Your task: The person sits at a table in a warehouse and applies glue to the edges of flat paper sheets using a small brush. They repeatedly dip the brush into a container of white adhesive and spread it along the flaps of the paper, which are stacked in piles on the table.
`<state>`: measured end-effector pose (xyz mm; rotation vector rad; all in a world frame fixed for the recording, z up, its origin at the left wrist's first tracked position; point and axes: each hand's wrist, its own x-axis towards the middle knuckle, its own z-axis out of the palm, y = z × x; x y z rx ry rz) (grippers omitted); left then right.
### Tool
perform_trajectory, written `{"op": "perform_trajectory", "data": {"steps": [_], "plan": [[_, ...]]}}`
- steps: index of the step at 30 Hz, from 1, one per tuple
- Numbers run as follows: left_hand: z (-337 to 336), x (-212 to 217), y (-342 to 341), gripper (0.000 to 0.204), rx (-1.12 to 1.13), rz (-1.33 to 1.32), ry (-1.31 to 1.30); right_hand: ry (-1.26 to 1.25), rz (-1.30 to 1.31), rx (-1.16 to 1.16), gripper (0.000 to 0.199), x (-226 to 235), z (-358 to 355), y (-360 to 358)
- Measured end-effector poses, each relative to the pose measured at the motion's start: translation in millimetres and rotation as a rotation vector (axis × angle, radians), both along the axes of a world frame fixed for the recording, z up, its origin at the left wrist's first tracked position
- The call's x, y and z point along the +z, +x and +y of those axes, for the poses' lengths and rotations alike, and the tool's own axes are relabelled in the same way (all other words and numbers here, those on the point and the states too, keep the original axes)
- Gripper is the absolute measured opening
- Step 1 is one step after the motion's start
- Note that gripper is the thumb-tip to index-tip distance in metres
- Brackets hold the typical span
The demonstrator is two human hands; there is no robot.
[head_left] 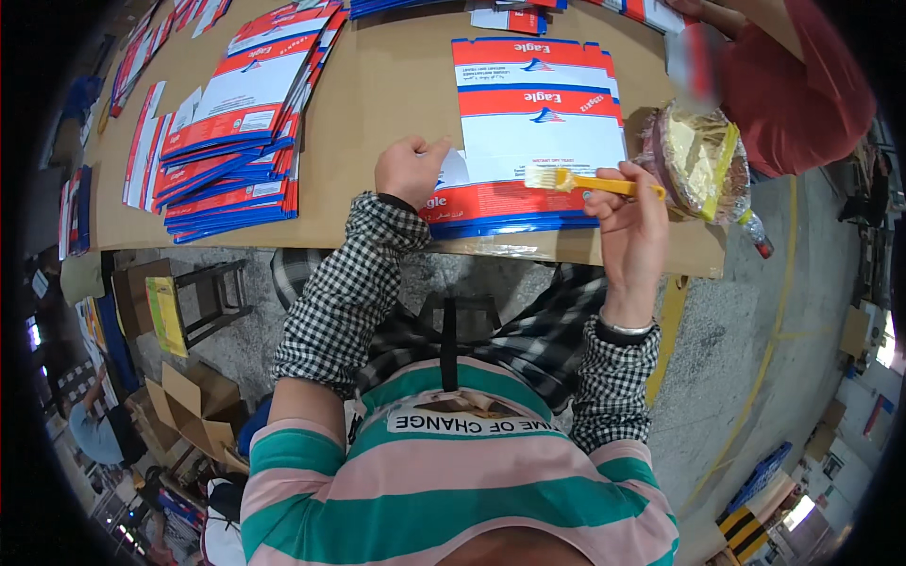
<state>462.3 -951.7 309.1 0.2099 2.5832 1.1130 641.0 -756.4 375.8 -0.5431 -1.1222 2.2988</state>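
1. At the far left of the frame, narrow stacks of flat printed cartons (142,141) lie along the edge of the brown table (387,104).
2. Left of centre, in the upper part of the frame, a tall fanned pile of red, white and blue flattened boxes (241,123) rests on the table, well apart from both hands.
3. Just left of centre, the left hand (408,170) is curled, its fingertips pinching the white flap (455,170) at the left edge of the flat carton (538,123); the checked sleeve (349,283) runs down from the wrist.
4. That carton lies open at top centre, atop a low stack whose near edge is close to the table's front rim.
5. Right of centre, the right hand (630,226) is clenched around the yellow handle of a small brush (590,181), bristles touching the carton's lower white panel.
6. Further right, a plastic-wrapped bowl of pale yellow paste (698,156) sits just beside the brush hand.
7. At upper right, another person's red sleeve (802,85) shows.
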Motion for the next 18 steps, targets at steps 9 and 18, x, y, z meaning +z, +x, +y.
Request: {"op": "perform_trajectory", "data": {"steps": [9,18], "plan": [[-8.4,-11.8,14.8,0.009,0.017,0.089,0.359,-0.073,-0.12,0.023,0.028,-34.3,-18.6,-50.5],[-17.6,-9.8,31.7,0.013,-0.054,0.196,0.544,-0.096,-0.191,0.036,0.029,-47.1,-26.3,-70.7]]}}
